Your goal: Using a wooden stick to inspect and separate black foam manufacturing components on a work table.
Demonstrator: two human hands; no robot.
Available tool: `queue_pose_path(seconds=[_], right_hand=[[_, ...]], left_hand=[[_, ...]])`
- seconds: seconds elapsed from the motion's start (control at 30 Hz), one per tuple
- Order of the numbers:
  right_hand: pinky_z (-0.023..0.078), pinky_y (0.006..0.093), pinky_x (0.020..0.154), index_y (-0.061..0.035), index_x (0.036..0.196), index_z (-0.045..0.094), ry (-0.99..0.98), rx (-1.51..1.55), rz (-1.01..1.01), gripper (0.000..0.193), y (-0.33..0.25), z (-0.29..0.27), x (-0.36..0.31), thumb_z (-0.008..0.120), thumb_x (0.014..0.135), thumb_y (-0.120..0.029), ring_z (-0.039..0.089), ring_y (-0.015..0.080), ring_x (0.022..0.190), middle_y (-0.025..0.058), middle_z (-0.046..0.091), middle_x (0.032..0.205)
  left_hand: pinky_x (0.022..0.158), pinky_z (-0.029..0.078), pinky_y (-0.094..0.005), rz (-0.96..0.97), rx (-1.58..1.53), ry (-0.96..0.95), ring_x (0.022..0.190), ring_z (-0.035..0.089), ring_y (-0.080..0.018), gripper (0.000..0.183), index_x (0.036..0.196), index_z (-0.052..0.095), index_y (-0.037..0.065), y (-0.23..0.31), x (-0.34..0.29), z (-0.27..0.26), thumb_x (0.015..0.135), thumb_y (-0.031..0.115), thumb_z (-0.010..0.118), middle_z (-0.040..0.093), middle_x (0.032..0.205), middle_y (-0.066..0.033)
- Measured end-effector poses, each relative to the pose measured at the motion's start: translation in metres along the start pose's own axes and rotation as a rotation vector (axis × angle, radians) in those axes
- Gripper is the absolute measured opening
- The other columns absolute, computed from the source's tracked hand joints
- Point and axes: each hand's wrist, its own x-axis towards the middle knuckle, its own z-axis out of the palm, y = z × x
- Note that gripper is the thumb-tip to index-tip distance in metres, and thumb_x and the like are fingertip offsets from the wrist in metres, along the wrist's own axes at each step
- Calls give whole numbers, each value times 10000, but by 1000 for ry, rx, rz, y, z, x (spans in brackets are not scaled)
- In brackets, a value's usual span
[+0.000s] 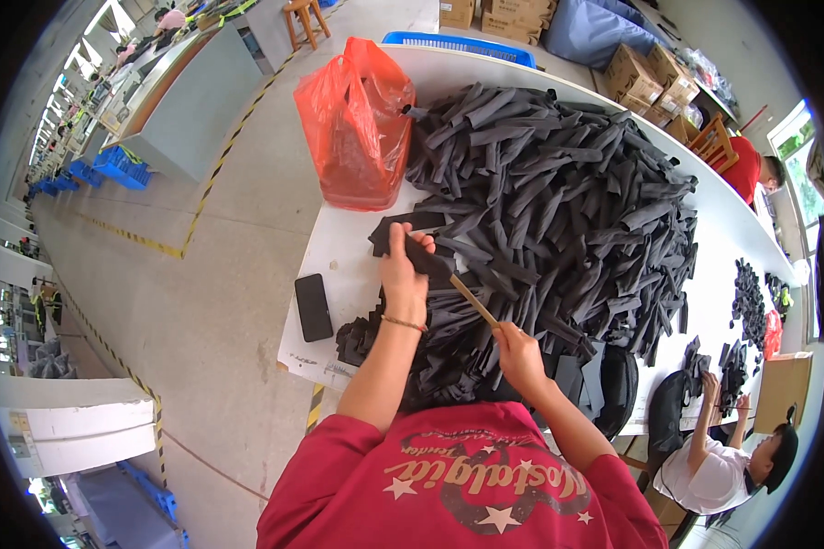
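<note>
A black fabric piece (423,259) is gripped in my left hand (401,274), with the thumb on top and the fingers curled around it. My right hand (520,357) is closed on the lower end of a thin, flat, light-brown stick (474,302). The stick's upper end meets the lower end of the fabric piece; whether it goes inside, I cannot tell. Right of both hands spreads a big heap of dark fabric strips (558,210). Beneath my forearms lies a tighter bunch of black strips (439,357).
A red plastic bag (352,137) stands at the white table's (316,252) far left corner. A black phone (314,307) lies by the left edge. Behind the table is a blue basket (458,41). At right, a person in white (705,476) handles dark pieces; another wears red (744,172).
</note>
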Motion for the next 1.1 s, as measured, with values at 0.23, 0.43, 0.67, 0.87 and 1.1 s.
queue_pose_path(seconds=[0.23,0.43,0.67,0.87,1.1], right_hand=[[448,508,570,27,875,491,118,114,9,127,-37,45,57,537,934,-76,580,478,683,276,582,743],[433,513,556,12,891,479,123,124,39,101,-41,60,28,527,940,-63,576,476,687,276,579,741],[436,467,537,2,895,504,-39,166,85,97,-24,39,-28,561,931,-68,579,446,658,250,568,704],[437,473,529,-3,871,486,-123,128,98,112,-15,-8,-60,570,919,-58,583,445,655,246,557,677],[437,413,508,12,869,543,-37,186,237,103,-24,-17,-31,588,918,-67,572,408,590,238,557,669]], left_hand=[[544,487,-285,-22,154,-105,565,556,-146,202,865,593,24,-29,-57,17,926,209,647,586,693,-32],[517,470,-274,-19,125,-84,558,551,-137,209,868,602,29,-15,-53,14,915,222,668,582,677,-34],[352,240,-205,10,215,-9,379,379,-61,257,829,611,24,-11,-34,-3,882,254,714,487,542,11],[358,205,-221,-209,215,8,365,327,-57,282,871,602,25,-40,-45,-11,902,291,688,425,507,30],[579,554,-378,-260,33,-77,632,637,-273,520,1163,528,6,-41,-56,19,948,480,545,618,774,-122]])
